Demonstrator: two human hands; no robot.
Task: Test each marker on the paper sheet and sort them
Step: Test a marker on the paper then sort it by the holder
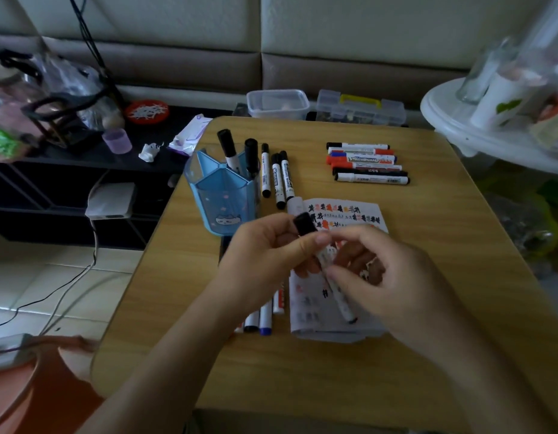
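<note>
Head camera: a person's left hand and right hand are meeting above the worktop, both gripping one marker. The left fingers are curling round its black cap end, while the right fingers are pinching the white barrel lower down. The left thumb is hiding the joint, so whether the cap is seated or off cannot be told. The barrel's print is too blurred to read.

The paper sheet is lying under and beyond both sets of fingers. The hands are covering its middle, and rows of black and orange test marks are showing at its far end. A white stub is peeking out just beyond the left fingers, with too little showing to name it. Below the left fingers, beside the wrist, loose markers are lying half hidden under the forearm.

Further beyond the left fingers a blue pen holder is standing with two black-capped markers upright inside. Three more markers are lying just beside it. Well beyond the right fingers, a row of six markers is lying side by side. Two clear plastic boxes are sitting past the worktop's far edge, their contents dim and indistinct.
</note>
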